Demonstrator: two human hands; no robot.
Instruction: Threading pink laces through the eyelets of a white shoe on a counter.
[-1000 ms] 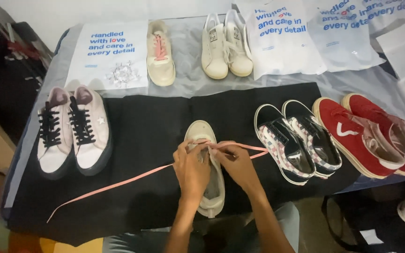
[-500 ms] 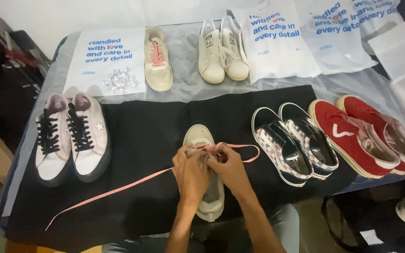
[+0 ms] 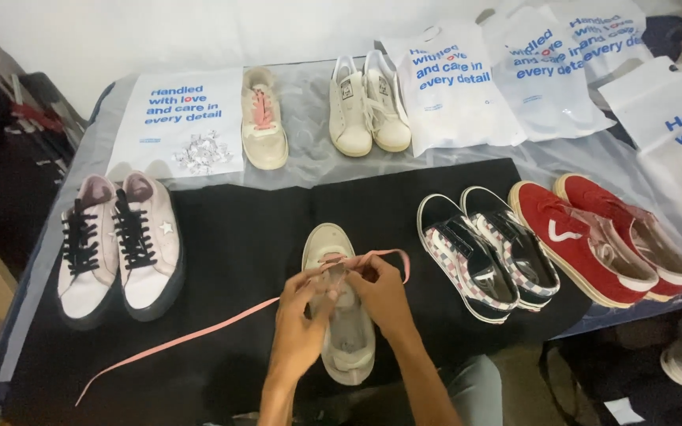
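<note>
A cream sneaker [image 3: 339,315] lies toe-away on the black cloth [image 3: 230,260] at the table's front centre. A long pink lace [image 3: 175,339] runs through its front eyelets; one end trails far to the lower left, the other loops to the right by the toe. My left hand [image 3: 300,315] pinches the lace over the left side of the shoe. My right hand [image 3: 382,296] grips the lace over the right side. Both hands press close together above the shoe's tongue and hide the eyelets.
A matching cream sneaker with pink laces [image 3: 264,118] sits at the back, beside a white pair [image 3: 369,102]. A pink pair with black laces [image 3: 116,241] is at left, a checkered pair [image 3: 483,252] and a red pair [image 3: 601,237] at right. White printed bags [image 3: 451,87] line the back.
Both hands have stayed on the shoe, working the lace. The lace's right loop has drawn in shorter, closer to the toe. The camera view has shifted slightly.
</note>
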